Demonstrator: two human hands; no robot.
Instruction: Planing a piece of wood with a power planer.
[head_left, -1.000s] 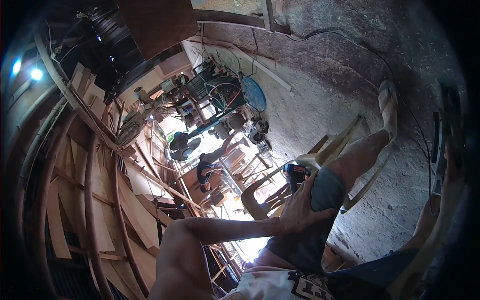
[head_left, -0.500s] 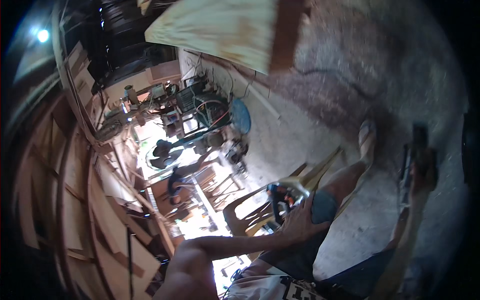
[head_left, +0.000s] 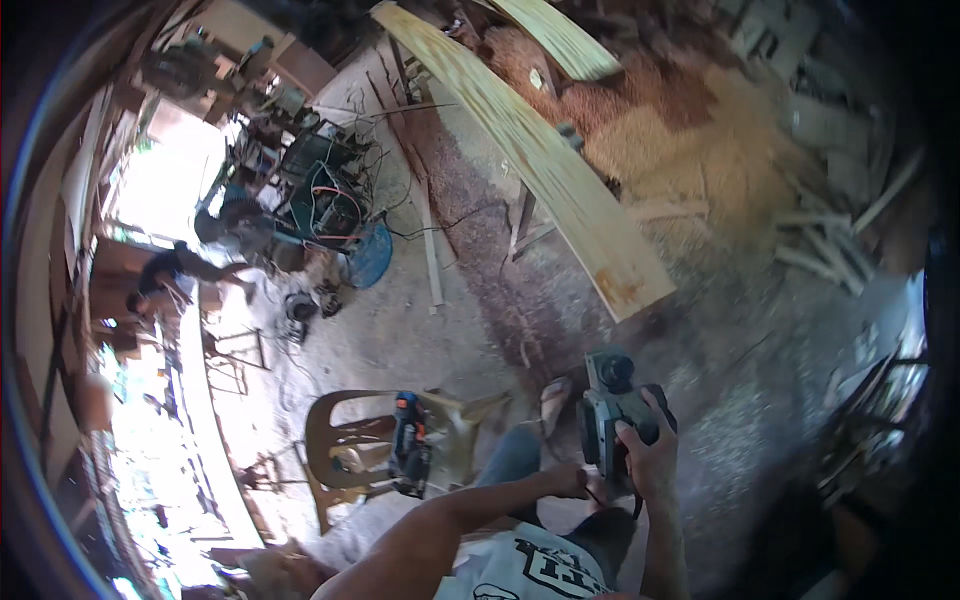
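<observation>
In front of my body, my right hand [head_left: 652,450] is wrapped round the handle of a grey and black electric hand planer [head_left: 608,415], which has a round dark knob at its far end. My left hand [head_left: 568,480] is beside the planer's near end, close to its dark cord. Its fingers look closed, but what they hold, if anything, is hidden. Beyond the planer lies a long pale wooden board [head_left: 545,185], raised off the floor, with its near end pointing toward me. No contact shows between planer and board.
To the left is a tan plastic chair [head_left: 322,425] with a black and blue power tool [head_left: 408,445] on it. Farther off are a blue disc [head_left: 371,255], cables and machinery. Behind the board are sawdust [head_left: 690,140] and another board [head_left: 560,40]. A person [head_left: 175,270] bends at far left.
The view has swung toward the right and the boards. My left hand has left my thigh and come over to the planer. My right hand has brought the planer in front of my body.
</observation>
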